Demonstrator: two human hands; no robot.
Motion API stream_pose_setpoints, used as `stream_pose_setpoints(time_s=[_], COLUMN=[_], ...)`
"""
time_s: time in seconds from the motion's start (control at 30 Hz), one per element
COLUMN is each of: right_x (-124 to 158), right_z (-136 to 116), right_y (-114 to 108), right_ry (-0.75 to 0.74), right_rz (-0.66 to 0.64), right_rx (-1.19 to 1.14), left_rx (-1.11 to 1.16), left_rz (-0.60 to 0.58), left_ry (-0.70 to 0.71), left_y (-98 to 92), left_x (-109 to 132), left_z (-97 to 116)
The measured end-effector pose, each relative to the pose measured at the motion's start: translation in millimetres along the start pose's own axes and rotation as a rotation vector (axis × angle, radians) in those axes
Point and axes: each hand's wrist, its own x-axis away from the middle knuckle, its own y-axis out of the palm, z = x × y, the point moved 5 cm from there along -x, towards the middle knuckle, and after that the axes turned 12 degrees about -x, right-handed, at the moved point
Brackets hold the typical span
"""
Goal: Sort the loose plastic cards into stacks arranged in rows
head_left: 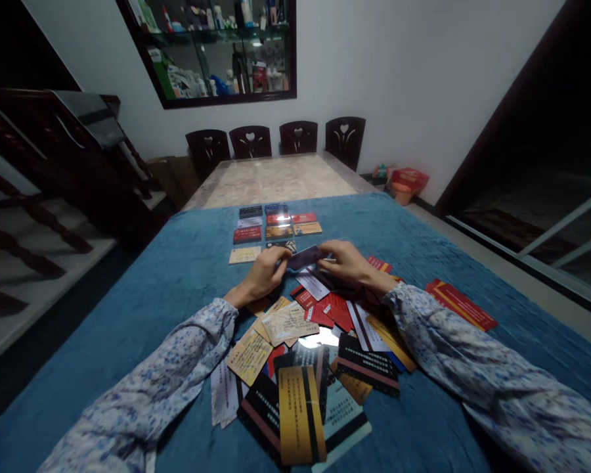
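Between my two hands is a card (303,257), tilted and seen nearly edge-on, its face in shadow. My left hand (267,270) pinches its left end, and my right hand (343,260) grips the right end. Below them spreads a loose heap of plastic cards: a gold card (298,414) nearest me, a black card (367,361), pale yellow cards (250,355) and red cards (339,310). Beyond my hands lie neat stacks in rows, among them a red stack (247,234), an orange stack (308,228) and a cream card (245,255).
A blue cloth (177,263) covers the near part of the stone-topped table (276,177). Red cards or envelopes (460,303) lie to the right. Dark chairs (250,141) line the far end, under a glass-shelved wall cabinet (293,66). A red bag (408,177) sits by the wall.
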Motion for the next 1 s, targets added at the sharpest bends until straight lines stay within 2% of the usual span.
stream_pose_setpoints(time_s=[0.3, 0.43, 0.63, 0.73, 1.0], right_x=[2, 3, -8, -17, -28], right_z=[-9, -16, -22, -27, -44], right_y=[-7, -3, 10, 18, 37], right_ry=[-0.017, -0.07, -0.08, -0.098, -0.082], right_rz=[0.16, 0.138, 0.059, 0.005, -0.075], right_rx=[-0.194, -0.184, 0.126, 0.215, 0.256], left_rx=[0.088, 0.088, 0.114, 0.102, -0.095], left_rz=[-0.035, -0.06, 0.097, 0.13, 0.013], left_ry=[0.008, 0.002, -0.026, 0.001, 0.023], left_y=[2.2, -0.6, -21.9, -27.8, -15.7], left_x=[1, 0, -2, -1, 16], left_z=[1, 0, 1, 5, 2])
